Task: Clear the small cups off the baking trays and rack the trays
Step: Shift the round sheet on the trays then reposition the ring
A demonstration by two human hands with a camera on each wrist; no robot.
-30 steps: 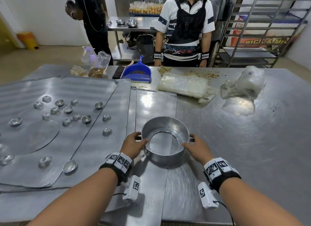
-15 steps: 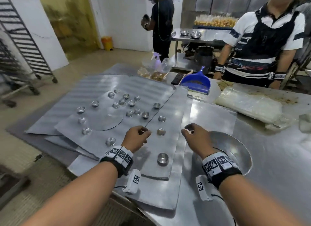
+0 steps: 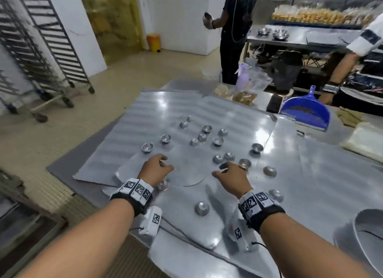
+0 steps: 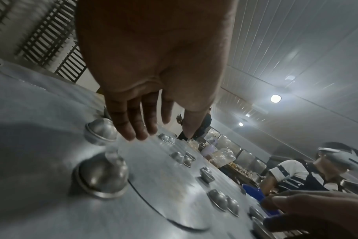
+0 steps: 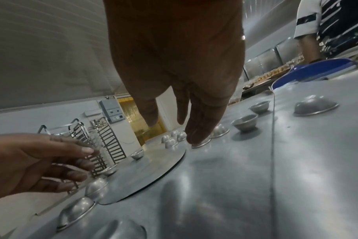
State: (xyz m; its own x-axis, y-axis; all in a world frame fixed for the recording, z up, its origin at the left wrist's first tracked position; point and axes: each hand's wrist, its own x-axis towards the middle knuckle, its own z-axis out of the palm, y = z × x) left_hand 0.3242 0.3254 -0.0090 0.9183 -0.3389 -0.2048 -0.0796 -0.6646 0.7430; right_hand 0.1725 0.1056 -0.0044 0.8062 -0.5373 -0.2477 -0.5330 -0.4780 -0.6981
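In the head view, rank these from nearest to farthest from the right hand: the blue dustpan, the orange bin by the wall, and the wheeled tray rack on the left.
From the right hand:
1. Blue dustpan, on the table, ahead and to the right.
2. Wheeled tray rack, on the floor, far left.
3. Orange bin, against the back wall.

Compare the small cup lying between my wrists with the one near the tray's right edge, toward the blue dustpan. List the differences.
The cup between the wrists lies mouth down with its domed bottom up. The cup by the tray's right edge stands mouth up with its hollow showing. The first sits nearer the person than the right hand, and the second sits beyond it. Both are small, shiny metal, and nothing is touching either.
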